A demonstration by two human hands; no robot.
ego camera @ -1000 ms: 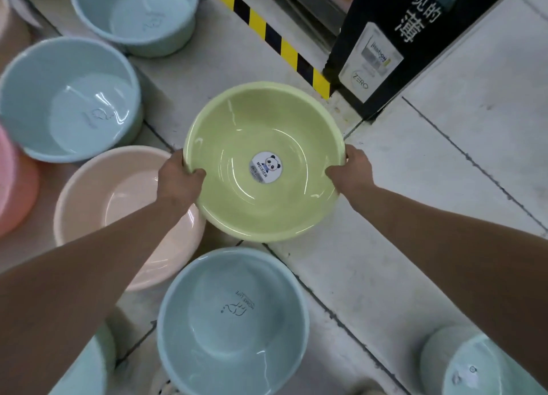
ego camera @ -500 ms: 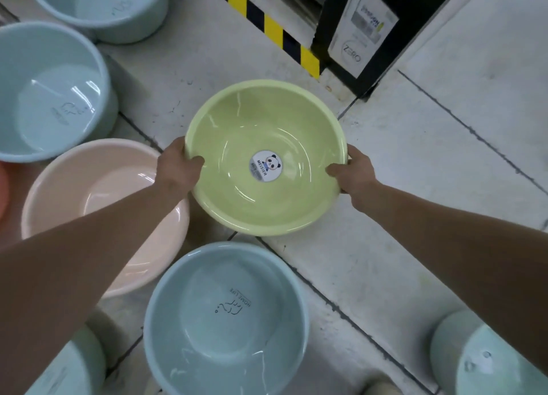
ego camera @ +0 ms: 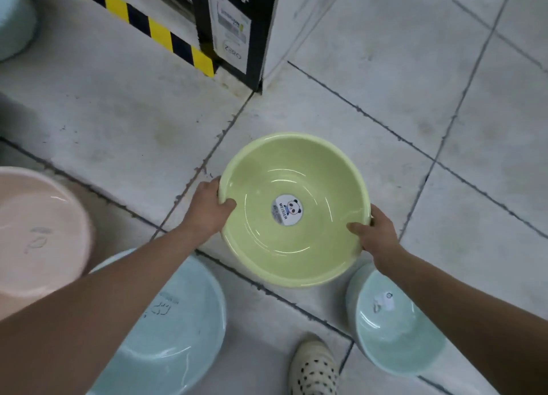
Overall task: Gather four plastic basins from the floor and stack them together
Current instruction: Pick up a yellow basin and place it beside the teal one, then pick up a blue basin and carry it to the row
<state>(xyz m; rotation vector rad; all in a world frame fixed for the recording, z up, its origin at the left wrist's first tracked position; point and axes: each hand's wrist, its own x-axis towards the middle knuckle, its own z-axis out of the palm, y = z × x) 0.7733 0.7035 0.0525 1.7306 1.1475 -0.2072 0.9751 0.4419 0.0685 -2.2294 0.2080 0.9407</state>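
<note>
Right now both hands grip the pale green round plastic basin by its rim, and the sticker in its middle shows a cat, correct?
Nearly. The left hand and right hand do grip the pale green round plastic basin by opposite sides of its rim, but the round sticker in its middle shows a panda, not a cat. The head view shows it clearly.

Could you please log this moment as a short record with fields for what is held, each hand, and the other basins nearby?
Held item: round pale green plastic basin with a panda sticker
Left hand: grips its left rim
Right hand: grips its right rim
Nearby basins: pink plastic basin far left; light blue plastic basin under the left arm; smaller light blue basin lower right
Surface: white tiled floor
Stacked yet: no
</note>
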